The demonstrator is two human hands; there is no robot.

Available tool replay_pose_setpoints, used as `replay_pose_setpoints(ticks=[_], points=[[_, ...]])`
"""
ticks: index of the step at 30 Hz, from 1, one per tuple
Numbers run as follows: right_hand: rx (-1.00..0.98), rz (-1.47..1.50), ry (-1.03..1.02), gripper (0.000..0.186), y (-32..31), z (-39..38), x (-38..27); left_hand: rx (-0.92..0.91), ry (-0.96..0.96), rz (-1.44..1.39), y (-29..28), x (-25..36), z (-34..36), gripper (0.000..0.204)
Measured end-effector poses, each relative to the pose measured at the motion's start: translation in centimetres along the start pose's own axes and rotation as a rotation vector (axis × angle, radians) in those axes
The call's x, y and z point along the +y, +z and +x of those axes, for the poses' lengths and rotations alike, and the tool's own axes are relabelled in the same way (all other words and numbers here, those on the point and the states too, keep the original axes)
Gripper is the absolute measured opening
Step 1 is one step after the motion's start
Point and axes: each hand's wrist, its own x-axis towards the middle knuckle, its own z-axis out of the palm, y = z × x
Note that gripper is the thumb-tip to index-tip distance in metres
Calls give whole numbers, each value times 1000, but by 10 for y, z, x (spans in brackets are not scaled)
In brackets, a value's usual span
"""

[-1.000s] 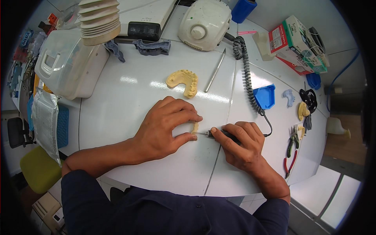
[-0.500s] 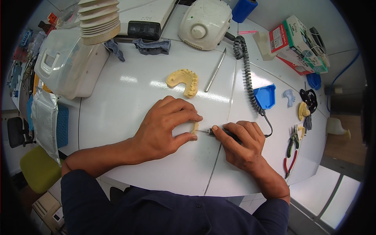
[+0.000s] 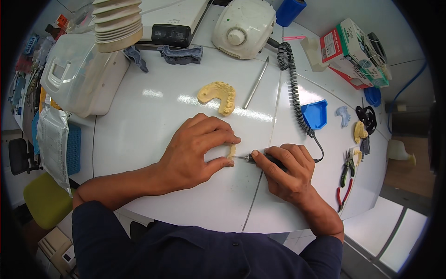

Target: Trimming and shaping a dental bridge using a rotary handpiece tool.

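Note:
Between the thumb and fingers of my left hand is a small yellowish dental piece, partly hidden by the fingertips. My right hand is closed around a black rotary handpiece, pointing left. Its thin metal bit meets the right side of the dental piece. From the handpiece a coiled black cord runs up to a cream control box with a round knob. A yellow horseshoe-shaped dental cast lies just beyond my left hand, and a slim metal carving tool lies to its right.
A blue tray sits right of the cord. Further right lie pliers, red-handled pliers and small casts. A lidded plastic case stands at left below a ribbed hose. Boxes stand at the back right.

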Motion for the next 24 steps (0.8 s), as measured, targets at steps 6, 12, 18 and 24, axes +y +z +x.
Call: replay_pose_setpoints(ticks=[6,12,18,24], points=[[12,6,-11,43,1,-1,1,-2,2,5,0,0,0,45],[55,46,66,45,0,1,-1,15,23,12,2,-1,-1,48],[35,56,63,47,-2,2,0,32,62,26,3,-4,-2,52],[18,45,44,44,-3,0,1,31,73,37,4,-4,-3,54]])
